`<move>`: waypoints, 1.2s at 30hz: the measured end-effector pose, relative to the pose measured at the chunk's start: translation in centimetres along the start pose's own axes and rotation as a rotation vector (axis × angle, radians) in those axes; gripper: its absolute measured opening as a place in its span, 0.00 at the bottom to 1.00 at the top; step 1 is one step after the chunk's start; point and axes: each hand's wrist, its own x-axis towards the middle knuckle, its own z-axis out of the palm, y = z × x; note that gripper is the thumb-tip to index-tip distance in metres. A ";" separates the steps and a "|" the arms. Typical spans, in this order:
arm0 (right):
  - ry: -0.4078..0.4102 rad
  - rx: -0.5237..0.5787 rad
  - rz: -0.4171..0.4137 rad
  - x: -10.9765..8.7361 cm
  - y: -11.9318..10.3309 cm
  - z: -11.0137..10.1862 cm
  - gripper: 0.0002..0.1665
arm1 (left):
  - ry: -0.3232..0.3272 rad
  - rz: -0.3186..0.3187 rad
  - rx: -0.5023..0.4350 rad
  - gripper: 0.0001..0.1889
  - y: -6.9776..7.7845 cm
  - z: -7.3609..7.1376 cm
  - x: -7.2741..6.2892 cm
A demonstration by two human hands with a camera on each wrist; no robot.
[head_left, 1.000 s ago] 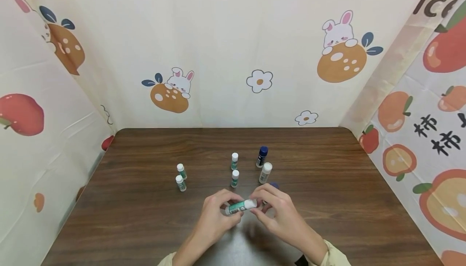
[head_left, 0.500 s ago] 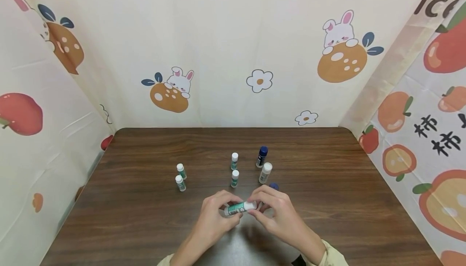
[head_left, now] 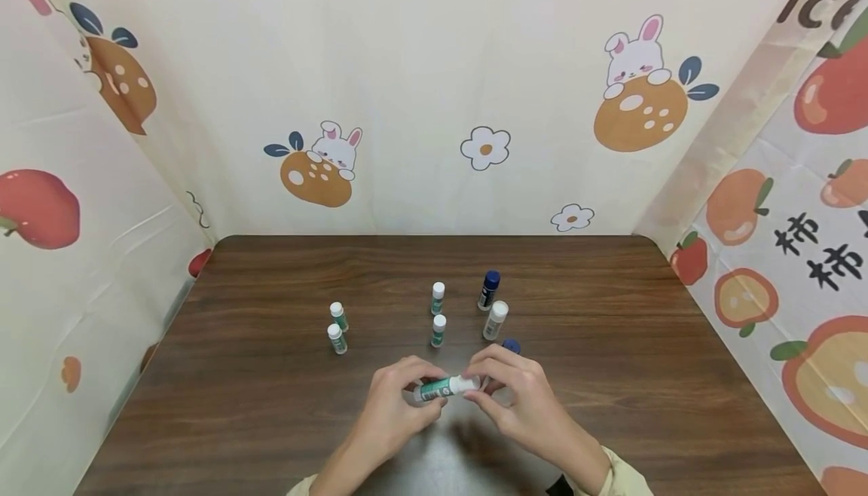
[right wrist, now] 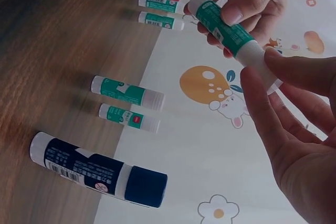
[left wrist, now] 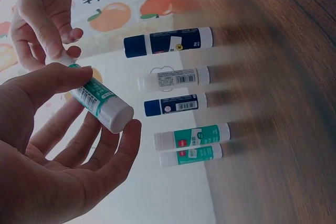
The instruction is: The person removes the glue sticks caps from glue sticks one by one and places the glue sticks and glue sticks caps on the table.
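Note:
A green-labelled glue stick (head_left: 436, 389) with a white cap lies almost level between both hands, above the table. My left hand (head_left: 398, 407) pinches its body between thumb and fingers, near the base end. The fingertips of my right hand (head_left: 514, 392) pinch the white cap (right wrist: 257, 61) at the other end. In the left wrist view the round white base (left wrist: 116, 116) points toward the camera. My fingers hide part of the cap. Whether the cap still sits fully on the body, I cannot tell.
Upright on the brown table (head_left: 258, 405) stand green glue sticks in two pairs, one left (head_left: 337, 339), one central (head_left: 438, 331). Right of centre are a large blue one (head_left: 488, 290), a whitish one (head_left: 496, 320) and a blue one (head_left: 511, 346) partly behind my right hand.
My left hand has shifted slightly left with the glue stick's body. A little more white shows between the label and my right fingers. The standing glue sticks have stayed put.

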 end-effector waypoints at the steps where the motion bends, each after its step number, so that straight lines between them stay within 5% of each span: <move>1: 0.001 0.000 0.000 0.0 0.0 0.0 0.17 | 0.001 -0.001 0.000 0.15 0.0 0.0 0.0; 22: 0.012 0.001 0.013 -0.1 -0.4 -0.4 0.20 | -0.005 -0.073 -0.016 0.15 -0.3 -0.4 -0.4; 29: 0.014 0.009 0.007 -0.3 -0.2 -0.5 0.08 | 0.004 -0.112 -0.021 0.15 -0.3 -0.6 -0.5; 36: 0.010 -0.007 0.011 -0.4 -0.2 -0.5 0.17 | 0.009 -0.141 -0.039 0.16 -0.4 -0.8 -0.6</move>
